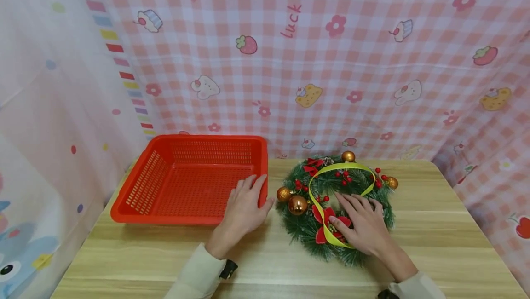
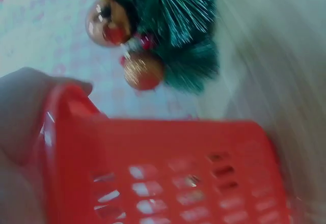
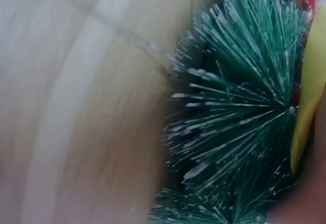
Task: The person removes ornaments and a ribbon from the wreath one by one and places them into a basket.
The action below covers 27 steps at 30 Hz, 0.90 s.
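A red plastic basket (image 1: 161, 137) with slotted walls sits at left. My left hand (image 1: 244, 207) lies over its right rim (image 2: 69, 94), fingers extended over the inside and thumb spread out on the outer side. To the right lies a green Christmas wreath (image 1: 296, 232) with golden baubles (image 1: 297, 205), red berries and a red fabric flower (image 1: 320, 234). A loop of yellow ribbon (image 1: 339, 166) lies across it. My right hand (image 1: 366, 225) rests on the wreath's near right side, fingers loosely stretched toward its middle opening, thumb by the flower and ribbon.
Both things lie on a light wood-grain table (image 1: 426, 216). Behind it hangs a pink checked curtain (image 1: 290, 69) with printed fruit and cakes, and a pale printed cloth (image 1: 54, 106) hangs on the left. The basket's right wall stands close to the wreath's baubles.
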Each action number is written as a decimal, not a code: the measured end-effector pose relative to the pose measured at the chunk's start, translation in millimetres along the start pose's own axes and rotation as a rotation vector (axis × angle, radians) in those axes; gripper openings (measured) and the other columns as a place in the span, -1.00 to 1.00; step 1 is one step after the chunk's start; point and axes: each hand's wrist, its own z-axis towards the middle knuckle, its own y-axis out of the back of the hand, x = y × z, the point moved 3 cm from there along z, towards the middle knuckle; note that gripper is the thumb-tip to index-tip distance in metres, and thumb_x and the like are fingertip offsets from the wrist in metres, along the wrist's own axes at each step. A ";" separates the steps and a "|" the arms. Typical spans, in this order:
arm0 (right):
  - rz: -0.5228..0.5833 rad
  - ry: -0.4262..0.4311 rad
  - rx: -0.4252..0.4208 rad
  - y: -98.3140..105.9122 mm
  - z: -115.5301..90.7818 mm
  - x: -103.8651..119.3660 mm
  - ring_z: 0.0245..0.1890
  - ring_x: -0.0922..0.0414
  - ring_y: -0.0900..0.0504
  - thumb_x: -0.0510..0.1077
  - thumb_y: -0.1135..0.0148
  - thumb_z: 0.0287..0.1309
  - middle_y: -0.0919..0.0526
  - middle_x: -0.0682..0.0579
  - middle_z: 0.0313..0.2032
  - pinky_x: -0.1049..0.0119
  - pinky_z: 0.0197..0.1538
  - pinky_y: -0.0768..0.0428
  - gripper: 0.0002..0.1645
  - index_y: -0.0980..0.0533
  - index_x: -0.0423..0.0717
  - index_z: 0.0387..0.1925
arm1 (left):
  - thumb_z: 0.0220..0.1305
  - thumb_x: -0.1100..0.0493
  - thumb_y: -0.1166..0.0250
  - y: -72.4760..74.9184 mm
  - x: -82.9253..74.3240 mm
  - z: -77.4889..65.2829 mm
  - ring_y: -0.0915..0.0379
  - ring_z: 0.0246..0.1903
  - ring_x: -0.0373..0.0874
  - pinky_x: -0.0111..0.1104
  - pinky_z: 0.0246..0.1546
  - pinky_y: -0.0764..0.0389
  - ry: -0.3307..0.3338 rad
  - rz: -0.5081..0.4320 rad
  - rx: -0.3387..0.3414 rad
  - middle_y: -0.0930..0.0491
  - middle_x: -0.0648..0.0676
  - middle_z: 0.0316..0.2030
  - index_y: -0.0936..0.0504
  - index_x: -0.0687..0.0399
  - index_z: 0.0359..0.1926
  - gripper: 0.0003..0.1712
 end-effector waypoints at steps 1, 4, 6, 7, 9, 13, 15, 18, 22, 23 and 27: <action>-0.001 0.008 -0.005 0.1 -0.1 -1.1 0.28 -0.21 -0.35 0.29 -0.10 0.31 -0.51 -0.13 0.25 -0.35 0.23 -0.06 -0.21 -0.35 -0.06 0.40 | 0.30 -0.02 -0.31 0.7 -5.5 0.1 -0.36 0.19 0.19 0.07 0.10 -0.43 -0.049 -0.006 -0.041 -0.45 0.28 0.26 -0.44 0.13 0.34 -0.34; -0.002 0.024 -0.021 0.7 -0.3 -3.5 0.30 -0.22 -0.34 0.29 -0.11 0.30 -0.52 -0.12 0.24 -0.41 0.27 0.03 -0.21 -0.36 -0.06 0.39 | 0.26 0.07 -0.36 0.1 -25.9 1.1 -0.44 0.07 0.10 -0.03 0.00 -0.47 -0.219 -0.047 -0.128 -0.57 0.21 0.14 -0.57 0.17 0.18 -0.49; 0.000 0.030 -0.023 0.9 0.0 -4.2 0.31 -0.23 -0.32 0.29 -0.11 0.30 -0.52 -0.12 0.24 -0.43 0.30 0.08 -0.21 -0.37 -0.06 0.39 | 0.26 0.09 -0.36 -3.1 -39.3 3.1 -0.47 0.00 0.03 -0.08 -0.01 -0.49 -0.299 -0.077 -0.124 -0.63 0.13 0.07 -0.60 0.12 0.13 -0.56; 0.000 0.031 -0.021 0.8 0.3 -4.3 0.32 -0.23 -0.32 0.30 -0.11 0.31 -0.52 -0.12 0.24 -0.43 0.30 0.10 -0.21 -0.36 -0.05 0.39 | 0.26 0.10 -0.36 -5.5 -45.2 4.7 -0.47 -0.05 0.00 -0.11 -0.03 -0.50 -0.325 -0.093 -0.105 -0.65 0.10 0.03 -0.61 0.11 0.13 -0.57; 0.002 0.031 -0.011 0.1 0.8 -4.4 0.33 -0.23 -0.31 0.30 -0.10 0.31 -0.51 -0.12 0.24 -0.43 0.32 0.11 -0.21 -0.35 -0.05 0.40 | 0.28 0.10 -0.36 -11.1 -54.6 8.3 -0.48 -0.10 -0.04 -0.16 -0.04 -0.52 -0.346 -0.103 -0.052 -0.68 0.06 -0.02 -0.61 0.08 0.12 -0.59; 0.005 0.023 0.010 -1.3 1.2 -4.7 0.35 -0.23 -0.29 0.31 -0.09 0.32 -0.50 -0.13 0.25 -0.42 0.33 0.12 -0.20 -0.34 -0.05 0.41 | 0.30 0.07 -0.34 -26.4 -62.6 16.6 -0.44 -0.20 -0.10 -0.28 -0.21 -0.49 -0.304 -0.073 0.046 -0.71 0.00 -0.13 -0.61 0.04 0.14 -0.59; 0.003 0.020 0.014 -1.3 1.1 -5.3 0.35 -0.23 -0.29 0.32 -0.08 0.32 -0.50 -0.12 0.25 -0.41 0.33 0.11 -0.20 -0.34 -0.04 0.41 | 0.30 0.04 -0.33 -33.9 -62.8 19.9 -0.41 -0.23 -0.12 -0.33 -0.25 -0.44 -0.267 -0.055 0.071 -0.72 -0.02 -0.16 -0.60 0.01 0.15 -0.58; 0.000 0.017 0.024 -2.3 1.9 -4.9 0.35 -0.22 -0.29 0.33 -0.06 0.32 -0.50 -0.11 0.26 -0.40 0.34 0.10 -0.19 -0.34 -0.03 0.42 | 0.29 0.02 -0.34 -42.2 -60.4 21.6 -0.36 -0.25 -0.13 -0.35 -0.26 -0.37 -0.209 -0.046 0.090 -0.72 -0.04 -0.15 -0.59 -0.04 0.16 -0.56; -0.001 0.014 0.029 -2.1 2.0 -4.6 0.34 -0.23 -0.30 0.33 -0.06 0.32 -0.50 -0.10 0.26 -0.39 0.33 0.07 -0.19 -0.34 -0.03 0.42 | 0.29 0.01 -0.34 -48.7 -57.9 22.1 -0.39 -0.17 -0.08 -0.25 -0.14 -0.40 -0.141 -0.087 0.110 -0.71 -0.02 -0.09 -0.57 -0.05 0.18 -0.55; -0.001 0.014 0.030 -1.7 2.1 -4.5 0.34 -0.23 -0.30 0.33 -0.06 0.32 -0.50 -0.10 0.26 -0.39 0.33 0.07 -0.19 -0.34 -0.03 0.41 | 0.30 0.02 -0.34 -49.9 -57.3 22.2 -0.40 -0.14 -0.07 -0.21 -0.10 -0.40 -0.126 -0.105 0.118 -0.70 -0.01 -0.09 -0.55 -0.05 0.19 -0.54; 0.000 0.011 0.036 -0.6 2.5 -3.7 0.33 -0.23 -0.31 0.33 -0.05 0.32 -0.50 -0.10 0.27 -0.39 0.31 0.03 -0.19 -0.34 -0.03 0.41 | 0.32 0.01 -0.32 -52.5 -55.3 22.0 -0.43 -0.09 -0.02 -0.10 0.00 -0.39 -0.085 -0.162 0.139 -0.67 -0.01 -0.15 -0.51 -0.04 0.24 -0.50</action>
